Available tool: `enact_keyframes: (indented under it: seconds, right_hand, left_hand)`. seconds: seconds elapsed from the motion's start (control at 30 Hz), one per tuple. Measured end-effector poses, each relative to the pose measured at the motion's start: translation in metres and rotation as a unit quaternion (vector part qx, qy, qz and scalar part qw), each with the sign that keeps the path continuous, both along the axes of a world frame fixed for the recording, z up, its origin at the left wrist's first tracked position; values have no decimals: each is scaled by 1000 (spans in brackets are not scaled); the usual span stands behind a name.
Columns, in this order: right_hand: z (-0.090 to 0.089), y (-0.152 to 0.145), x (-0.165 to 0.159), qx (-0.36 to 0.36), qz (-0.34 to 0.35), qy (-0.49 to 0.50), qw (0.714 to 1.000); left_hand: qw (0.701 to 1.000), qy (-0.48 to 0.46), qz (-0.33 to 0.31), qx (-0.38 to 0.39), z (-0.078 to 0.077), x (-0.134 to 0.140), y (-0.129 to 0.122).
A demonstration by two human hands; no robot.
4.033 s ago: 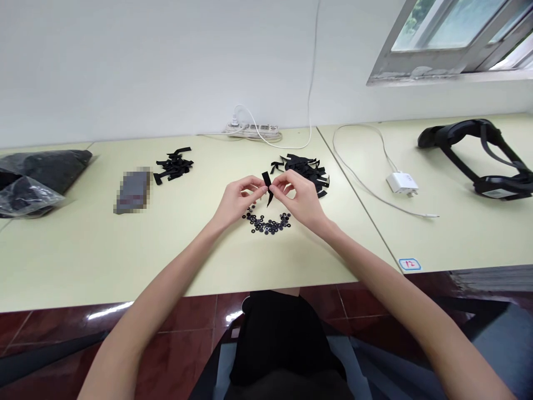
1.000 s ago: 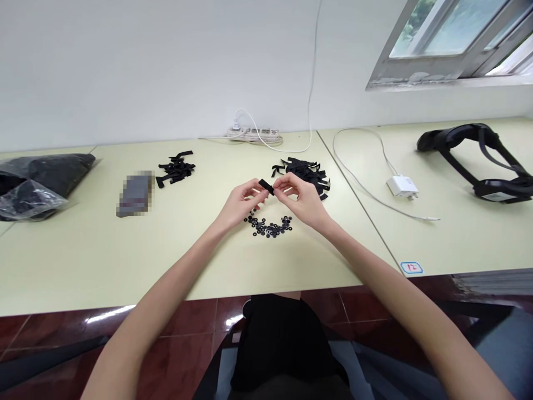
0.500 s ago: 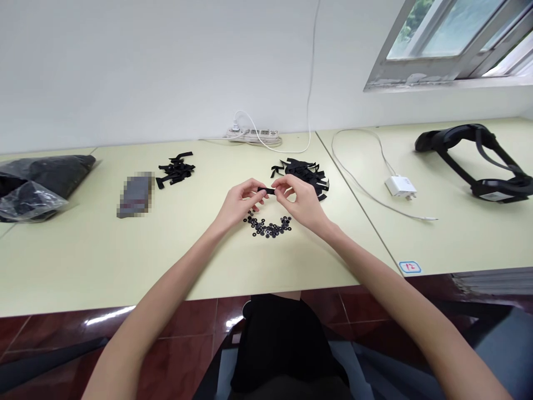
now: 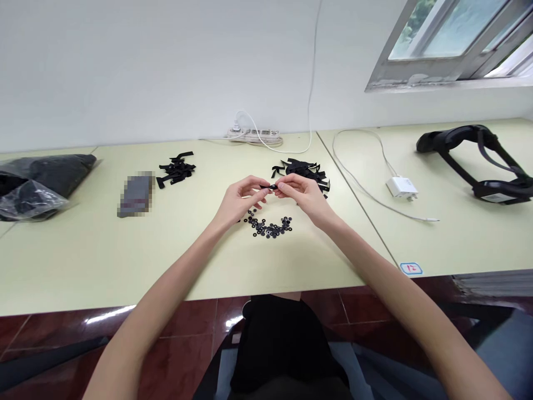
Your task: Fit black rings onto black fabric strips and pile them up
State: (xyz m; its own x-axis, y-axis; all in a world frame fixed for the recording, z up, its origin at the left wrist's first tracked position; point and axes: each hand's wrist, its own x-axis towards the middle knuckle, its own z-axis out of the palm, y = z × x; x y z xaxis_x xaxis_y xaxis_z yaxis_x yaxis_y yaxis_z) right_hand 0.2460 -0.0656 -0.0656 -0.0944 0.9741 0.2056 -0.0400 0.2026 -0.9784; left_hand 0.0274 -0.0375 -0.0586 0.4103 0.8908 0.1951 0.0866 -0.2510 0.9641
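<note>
Between my two hands is a short black fabric strip [image 4: 270, 186], held above the table. My left hand [image 4: 245, 199] pinches its left end between thumb and fingers. At the other end, my right hand [image 4: 300, 191] has thumb and fingertips closed on the strip. Part of the strip is hidden by the fingertips. Just below the hands lie many small round black washer-like discs [image 4: 271, 230], spread in a loose curve. A pile of black strips [image 4: 300, 168] sits behind my right hand, partly covered by it. A smaller pile of black strips [image 4: 178, 169] lies farther left.
A blurred grey object [image 4: 136, 194] and a dark plastic bag [image 4: 45, 180] lie on the left. Against the wall is a power strip [image 4: 254, 136]. To the right are a white charger [image 4: 402, 188] with its cable and a black headset [image 4: 478, 161].
The strip between my fingers has turned, so its flat face shows less and it looks thinner. Both hands have shifted only slightly.
</note>
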Motion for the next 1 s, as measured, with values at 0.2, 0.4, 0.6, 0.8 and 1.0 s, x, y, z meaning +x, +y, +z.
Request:
enact_keyframes:
  seconds: [0.2,0.4,0.6,0.8,1.0]
  right_hand:
    - [-2,-1,-3,87,-61,-73,992]
    - [-2,-2,-3,117,-84,-89,986]
    - [-4,0,-3,95,-74,-76,990]
    - [-7,7,1,49,-54,-30,997]
    - [-10,11,5,33,-59,-37,997]
  left_hand:
    - [999,-25,-19,-28,0,0,1]
    - [999,-30,-23,-31,-2,0,2]
    - [1000,-24,5,-3,-9,-3,8]
    - [999,-34,25,-4,-10,-5,11]
    - [994,-70,67,-42,-13,-9,18]
